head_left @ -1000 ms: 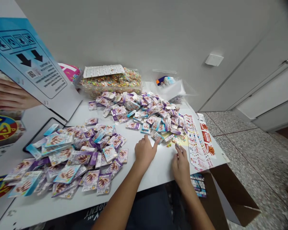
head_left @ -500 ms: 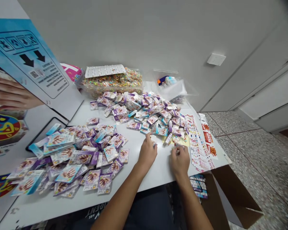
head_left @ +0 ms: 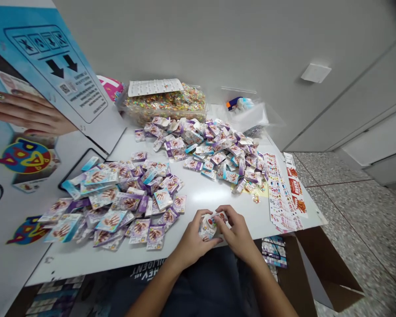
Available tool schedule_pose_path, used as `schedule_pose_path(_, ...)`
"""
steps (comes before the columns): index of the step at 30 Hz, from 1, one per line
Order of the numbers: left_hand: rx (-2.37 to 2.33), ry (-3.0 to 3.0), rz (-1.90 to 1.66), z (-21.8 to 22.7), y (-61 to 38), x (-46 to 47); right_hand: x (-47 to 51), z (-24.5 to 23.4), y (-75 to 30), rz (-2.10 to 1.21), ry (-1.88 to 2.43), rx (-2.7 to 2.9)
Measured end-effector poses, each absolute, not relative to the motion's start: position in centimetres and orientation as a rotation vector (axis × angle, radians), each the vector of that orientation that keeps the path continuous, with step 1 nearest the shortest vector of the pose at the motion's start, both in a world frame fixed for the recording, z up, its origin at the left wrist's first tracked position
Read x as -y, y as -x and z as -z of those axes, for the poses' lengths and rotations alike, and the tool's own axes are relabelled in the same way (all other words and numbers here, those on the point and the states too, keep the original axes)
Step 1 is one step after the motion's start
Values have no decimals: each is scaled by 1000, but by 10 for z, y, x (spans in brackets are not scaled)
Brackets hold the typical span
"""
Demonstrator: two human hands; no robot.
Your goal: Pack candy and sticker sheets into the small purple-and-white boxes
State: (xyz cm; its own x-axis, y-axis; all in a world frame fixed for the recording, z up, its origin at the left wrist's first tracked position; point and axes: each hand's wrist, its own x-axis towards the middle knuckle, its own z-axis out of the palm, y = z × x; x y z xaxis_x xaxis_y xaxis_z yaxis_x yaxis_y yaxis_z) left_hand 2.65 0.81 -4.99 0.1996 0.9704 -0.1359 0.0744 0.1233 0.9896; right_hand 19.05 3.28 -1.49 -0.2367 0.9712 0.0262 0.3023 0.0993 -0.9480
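Head view: both hands meet at the near edge of the white tabletop (head_left: 214, 198), closed together on one small packet (head_left: 208, 224). The left hand (head_left: 192, 240) cups it from the left; the right hand (head_left: 237, 233) pinches its upper right corner. The packet is tilted, its long axis running roughly from near-left to far-right; which end is its top cannot be told. A near pile of packets (head_left: 119, 202) lies to the left, a far pile (head_left: 211, 149) beyond, sticker sheets (head_left: 280, 193) to the right.
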Motion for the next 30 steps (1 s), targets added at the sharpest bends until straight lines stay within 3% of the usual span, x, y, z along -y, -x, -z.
schedule_pose_path(3,-1092,-1180,-939,48,-26,-7,-35,7,-191,-1001,1241,1840)
schedule_pose_path(7,-1100,-1332,-902,42,-26,-8,-35,-1,-192,-1045,1194,1945)
schedule_pose_path(15,-1043,-1303,-883,44,-24,-10,-17,34,-165,-794,1326,1601)
schedule_pose_path(20,-1049,-1272,-901,47,-26,-10,-13,40,-163,-567,1206,1803)
schedule_pose_path(27,-1019,-1080,-1027,48,-20,-5,-14,25,-178,-1049,1070,1915)
schedule_pose_path(30,-978,-968,-1107,52,-16,-6,-15,27,-176,-1021,1076,1824)
